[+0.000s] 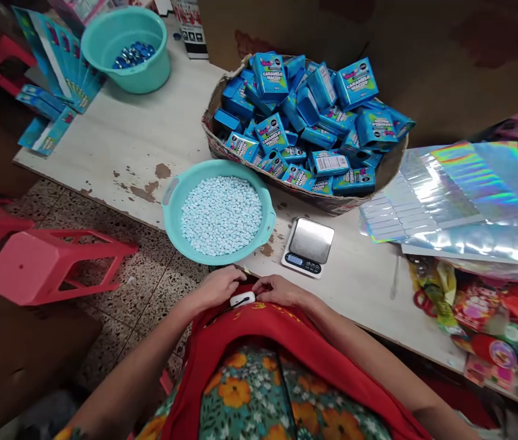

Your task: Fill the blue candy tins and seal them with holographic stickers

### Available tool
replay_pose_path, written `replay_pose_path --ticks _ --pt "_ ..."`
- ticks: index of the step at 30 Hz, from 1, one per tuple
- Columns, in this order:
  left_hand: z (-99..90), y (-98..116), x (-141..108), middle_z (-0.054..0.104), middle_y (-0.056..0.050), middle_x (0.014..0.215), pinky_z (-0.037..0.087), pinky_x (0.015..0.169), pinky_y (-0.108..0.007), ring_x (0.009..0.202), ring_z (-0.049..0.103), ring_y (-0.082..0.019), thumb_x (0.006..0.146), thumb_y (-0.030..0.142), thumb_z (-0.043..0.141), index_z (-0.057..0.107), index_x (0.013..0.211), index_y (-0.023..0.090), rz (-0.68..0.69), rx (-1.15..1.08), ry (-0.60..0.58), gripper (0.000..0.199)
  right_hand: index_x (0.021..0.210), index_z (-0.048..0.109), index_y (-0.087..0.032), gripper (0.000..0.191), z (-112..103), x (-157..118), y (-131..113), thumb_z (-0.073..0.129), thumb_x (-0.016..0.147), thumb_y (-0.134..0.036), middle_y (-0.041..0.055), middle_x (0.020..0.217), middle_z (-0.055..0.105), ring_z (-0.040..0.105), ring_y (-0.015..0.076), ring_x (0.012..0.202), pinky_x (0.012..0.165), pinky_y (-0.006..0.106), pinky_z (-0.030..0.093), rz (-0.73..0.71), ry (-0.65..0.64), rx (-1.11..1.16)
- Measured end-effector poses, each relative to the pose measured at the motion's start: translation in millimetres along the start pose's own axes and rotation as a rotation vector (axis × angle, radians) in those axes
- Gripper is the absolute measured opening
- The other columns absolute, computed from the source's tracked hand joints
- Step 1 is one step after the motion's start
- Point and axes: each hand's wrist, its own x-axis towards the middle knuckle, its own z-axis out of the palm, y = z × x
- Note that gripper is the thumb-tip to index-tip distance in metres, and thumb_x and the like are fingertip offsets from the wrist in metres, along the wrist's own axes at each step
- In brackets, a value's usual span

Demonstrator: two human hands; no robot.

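Close to my waist, my left hand [225, 286] has its fingers curled together at the red apron [222, 321]. My right hand [281, 289] faces it from the other side, its fingers also bent and pressed together; whatever either hand pinches is too small or hidden. Between them a small white device [242, 299] with a dark strip rests against the apron. Just beyond my hands, on the table, sits a turquoise basin [170, 229] filled with pale blue candies [222, 214]. To its right is a small digital scale [313, 239] with a lit display and a bare metal plate.
Behind the basin stands a cardboard box [213, 146] heaped with blue candy boxes [295, 128]. Shiny holographic sheets [446, 195] and bagged goods [483, 305] lie right. Another turquoise basin [149, 76] holds blue pieces, beside flat cartons [57, 61]. A red stool [30, 266] stands left.
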Motion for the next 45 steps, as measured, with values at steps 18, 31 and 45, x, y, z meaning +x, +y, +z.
replay_pose_path --ticks 18,31,45 --pt "30.9 -6.8 -32.5 0.057 -0.004 0.125 0.048 0.088 -0.034 0.110 0.054 -0.024 0.090 0.040 0.037 0.046 0.130 0.034 -0.040 0.222 0.155 0.042 0.077 0.069 -0.019 0.024 2.8 -2.3 -16.3 0.050 0.078 -0.035 0.0018 0.075 0.069 0.060 0.0161 0.071 0.063 0.024 0.041 -0.058 0.387 -0.180" --pt "45.5 8.9 -91.3 0.065 -0.006 0.103 0.048 0.074 -0.028 0.100 0.056 -0.019 0.091 0.033 0.039 0.057 0.112 0.023 -0.228 0.393 0.302 0.029 0.077 0.067 -0.021 0.022 5.8 -14.5 -25.3 0.050 0.080 -0.035 0.0025 0.075 0.068 0.060 0.0183 0.072 0.066 0.028 0.042 -0.129 0.261 -0.415" --pt "62.8 34.9 -115.3 0.064 -0.004 0.108 0.043 0.071 -0.027 0.099 0.056 -0.020 0.086 0.028 0.049 0.055 0.112 0.024 -0.454 0.311 0.321 0.026 0.094 0.067 -0.020 0.048 4.9 -129.1 -137.6 0.029 0.094 -0.049 0.0083 0.083 0.067 0.053 0.0169 0.081 0.094 0.037 0.035 -0.736 -0.659 -0.292"
